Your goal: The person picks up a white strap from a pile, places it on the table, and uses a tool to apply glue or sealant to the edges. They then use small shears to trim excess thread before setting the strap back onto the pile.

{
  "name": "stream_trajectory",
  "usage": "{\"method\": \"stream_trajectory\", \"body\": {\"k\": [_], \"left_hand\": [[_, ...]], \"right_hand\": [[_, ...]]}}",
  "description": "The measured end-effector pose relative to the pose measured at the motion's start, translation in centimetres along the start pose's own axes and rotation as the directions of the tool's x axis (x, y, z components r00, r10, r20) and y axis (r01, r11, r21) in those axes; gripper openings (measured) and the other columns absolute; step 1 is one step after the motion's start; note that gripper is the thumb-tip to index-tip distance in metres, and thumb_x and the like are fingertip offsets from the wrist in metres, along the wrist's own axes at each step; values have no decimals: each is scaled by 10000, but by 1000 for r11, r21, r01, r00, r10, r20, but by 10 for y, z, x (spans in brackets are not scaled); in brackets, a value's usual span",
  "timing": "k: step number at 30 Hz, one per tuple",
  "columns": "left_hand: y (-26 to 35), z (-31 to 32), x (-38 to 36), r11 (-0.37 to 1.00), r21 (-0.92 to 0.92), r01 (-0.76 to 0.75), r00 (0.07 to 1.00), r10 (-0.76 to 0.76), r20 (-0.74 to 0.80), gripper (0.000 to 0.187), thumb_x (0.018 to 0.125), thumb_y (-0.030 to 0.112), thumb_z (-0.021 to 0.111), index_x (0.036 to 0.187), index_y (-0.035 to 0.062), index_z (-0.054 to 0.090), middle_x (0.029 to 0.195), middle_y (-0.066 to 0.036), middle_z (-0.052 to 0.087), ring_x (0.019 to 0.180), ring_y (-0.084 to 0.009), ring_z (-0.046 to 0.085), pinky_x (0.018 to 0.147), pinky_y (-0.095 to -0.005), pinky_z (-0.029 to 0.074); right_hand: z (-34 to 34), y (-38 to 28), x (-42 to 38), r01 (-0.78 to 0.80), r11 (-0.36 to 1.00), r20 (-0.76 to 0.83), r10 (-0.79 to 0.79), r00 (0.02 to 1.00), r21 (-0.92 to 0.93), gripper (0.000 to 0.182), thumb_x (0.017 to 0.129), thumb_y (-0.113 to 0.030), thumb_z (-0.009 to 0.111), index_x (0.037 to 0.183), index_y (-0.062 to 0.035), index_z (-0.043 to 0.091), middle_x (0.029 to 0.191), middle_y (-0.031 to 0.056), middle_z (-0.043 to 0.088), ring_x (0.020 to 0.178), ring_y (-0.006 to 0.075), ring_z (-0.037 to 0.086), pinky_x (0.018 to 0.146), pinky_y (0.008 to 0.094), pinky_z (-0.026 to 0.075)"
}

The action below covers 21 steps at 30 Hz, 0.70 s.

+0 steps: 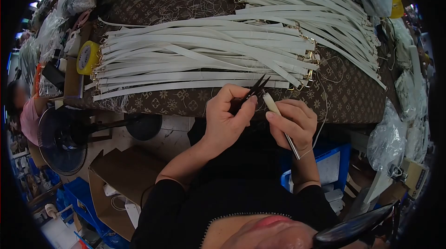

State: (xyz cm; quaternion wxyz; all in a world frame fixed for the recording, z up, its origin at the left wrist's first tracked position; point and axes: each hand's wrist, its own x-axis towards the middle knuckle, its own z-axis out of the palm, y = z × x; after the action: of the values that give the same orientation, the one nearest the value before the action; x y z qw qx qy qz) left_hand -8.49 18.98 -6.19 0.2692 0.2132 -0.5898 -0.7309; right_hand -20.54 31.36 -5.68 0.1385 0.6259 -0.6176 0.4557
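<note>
My left hand (228,116) is closed around small black thread snips (256,90), their two pointed blades apart and aimed up and away from me. Close beside the blades is the end of a pen-like tool (271,104), with a cream upper part and a metal shaft. My right hand (297,121) grips this tool, and a thin white cord trails from its lower end; its exact kind I cannot tell. Just beyond both hands lies a wide bundle of white straps (195,54) with gold-coloured buckles, spread across the brown patterned cloth (176,105).
A second bundle of white straps (316,17) fans out at the far right. Loose threads (186,5) lie behind. Yellow tape (88,58) stands by the left end of the straps. Below are a black fan (62,137), a cardboard box (116,184) and a blue crate (341,163). A person (30,114) is at far left.
</note>
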Motion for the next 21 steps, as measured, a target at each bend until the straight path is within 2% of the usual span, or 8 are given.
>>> {"method": "stream_trajectory", "body": {"k": [4,6,7,11,13,16,21], "left_hand": [[1,-1,1,1000,7,-9,1000,9,5,79,872,36,608,892,10,535,658,13,568,523,-15,490,459,-174,394],[0,-1,1,999,33,-14,1000,14,8,79,869,34,610,889,9,538,659,13,567,532,-13,489,467,-174,394],[-1,-1,0,998,59,-19,1000,18,13,79,866,32,613,887,7,540,660,13,567,540,-11,487,475,-175,395],[-5,-1,-1,995,90,-39,999,39,3,87,859,29,620,899,0,547,688,8,574,580,-13,496,510,-177,408],[-5,0,-1,995,83,-48,999,50,-18,104,850,29,630,918,-3,558,724,-3,589,626,-22,512,547,-184,427],[-9,-2,-1,992,114,-59,997,64,-33,110,842,30,638,919,-3,567,742,-15,600,641,-37,523,569,-195,442],[-10,-1,-1,978,184,-102,994,109,-31,112,832,32,648,908,-4,574,735,-26,602,640,-43,532,572,-199,446]], "right_hand": [[0,-2,-4,-120,991,-42,122,992,57,234,706,-17,688,937,-45,664,782,97,660,687,252,655,608,303,546],[-2,-3,-4,-231,915,-84,272,959,330,224,730,-15,673,951,-20,636,762,113,674,685,258,664,624,314,543],[-3,-2,-4,-224,906,-79,269,960,359,236,742,-3,656,975,-9,616,764,120,685,697,260,671,637,321,541],[-1,-3,-3,-233,901,-86,282,956,367,249,715,7,673,958,-11,624,773,122,679,692,265,668,624,314,541],[-1,-1,-1,-139,966,-72,157,985,216,261,680,26,689,933,-14,635,776,122,670,673,269,660,604,305,538],[-1,-1,0,-126,981,-62,136,989,148,263,654,41,695,905,-18,644,777,117,663,654,270,650,586,300,534],[-1,-2,0,-142,976,-66,155,986,167,241,666,27,690,896,-26,645,753,107,660,644,260,648,579,299,531]]}}
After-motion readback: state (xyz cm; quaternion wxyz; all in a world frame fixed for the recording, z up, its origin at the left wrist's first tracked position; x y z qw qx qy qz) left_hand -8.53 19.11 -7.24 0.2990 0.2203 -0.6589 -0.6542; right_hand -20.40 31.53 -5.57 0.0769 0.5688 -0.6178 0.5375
